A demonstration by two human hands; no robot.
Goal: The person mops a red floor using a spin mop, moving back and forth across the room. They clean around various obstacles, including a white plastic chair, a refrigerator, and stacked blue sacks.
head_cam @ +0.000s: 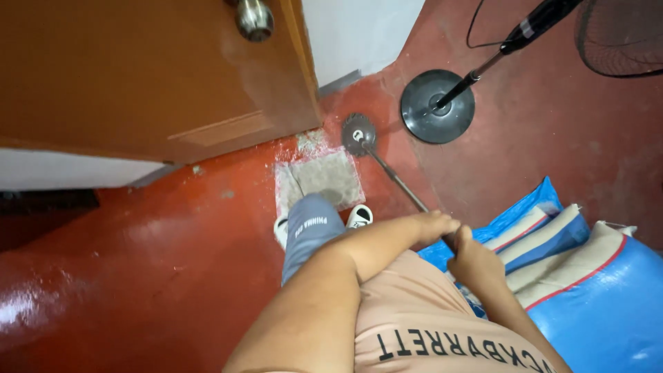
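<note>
A mop with a thin dark pole (397,181) and a round grey head (358,132) rests on the red floor, close to the lower corner of the brown door (138,76). My left hand (431,226) is closed around the upper part of the pole. My right hand (473,261) grips the same pole just below and behind the left one. The pole's top end is hidden by my hands. My feet in white slippers (359,216) stand on the floor by a bare grey patch (321,176).
A standing fan's round black base (438,106) and pole sit on the floor right of the mop head, with its cage at the top right. Blue and white sacks (594,283) lie at my right. The floor at left shines wet (103,276).
</note>
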